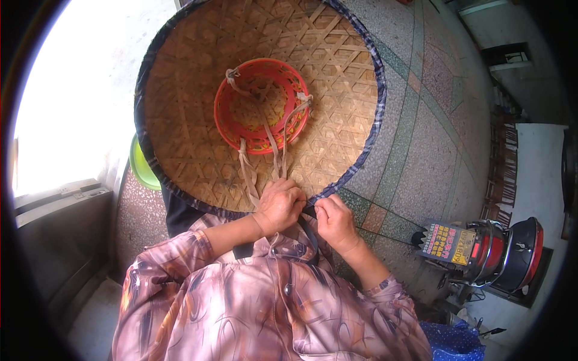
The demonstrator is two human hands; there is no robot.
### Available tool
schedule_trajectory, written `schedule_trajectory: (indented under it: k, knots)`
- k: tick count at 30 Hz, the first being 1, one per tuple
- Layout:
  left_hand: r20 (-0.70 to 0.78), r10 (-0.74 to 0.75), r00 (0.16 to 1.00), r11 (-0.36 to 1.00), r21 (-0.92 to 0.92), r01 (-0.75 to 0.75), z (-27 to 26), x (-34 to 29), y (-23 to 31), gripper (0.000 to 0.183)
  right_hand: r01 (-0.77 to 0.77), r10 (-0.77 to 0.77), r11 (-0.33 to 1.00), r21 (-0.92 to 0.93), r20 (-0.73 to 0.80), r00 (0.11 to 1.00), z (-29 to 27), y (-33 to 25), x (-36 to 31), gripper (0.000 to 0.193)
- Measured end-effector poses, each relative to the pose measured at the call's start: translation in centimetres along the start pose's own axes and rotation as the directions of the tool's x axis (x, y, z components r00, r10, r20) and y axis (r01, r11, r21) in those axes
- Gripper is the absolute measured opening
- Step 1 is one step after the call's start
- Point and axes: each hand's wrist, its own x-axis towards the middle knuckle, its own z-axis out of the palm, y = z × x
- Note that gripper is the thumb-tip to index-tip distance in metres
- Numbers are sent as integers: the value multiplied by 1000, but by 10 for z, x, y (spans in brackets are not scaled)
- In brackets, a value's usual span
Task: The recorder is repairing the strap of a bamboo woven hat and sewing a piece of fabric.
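Observation:
A wide, round woven bamboo hat (pixel 180 108) lies hollow side up in front of me, its edge bound with dark blue checked cloth (pixel 380 90). In its middle sits a small red plastic basket (pixel 224 123) with tan cloth straps (pixel 245 162) knotted to its rim. The straps run down toward my left hand (pixel 279 203), whose curled fingers grip the near edge of the hat. Just right of it, my right hand (pixel 338 224) is closed in a pinch at the cloth-bound edge. Whatever its fingertips hold is too small to make out.
A bright green basin (pixel 142 165) shows beyond the hat's left side. Patterned terrazzo floor (pixel 421 126) stretches to the right. A parked motorbike (pixel 487 253) stands at the right, with a blue dotted cloth (pixel 454 341) near it. A dark panel (pixel 66 240) rises at the left.

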Motion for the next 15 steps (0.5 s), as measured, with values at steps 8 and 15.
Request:
schedule_trajectory:
  k: [8,15]
  knots:
    - [-19,-9,1000,1000,-14,9,0,-3,2,6,57,-55,998,18,-117,992,16,0,1,6]
    - [-11,76,997,996,-44,-77,-12,-9,-1,9,84,-83,996,-33,26,996,-5,-4,12,2]
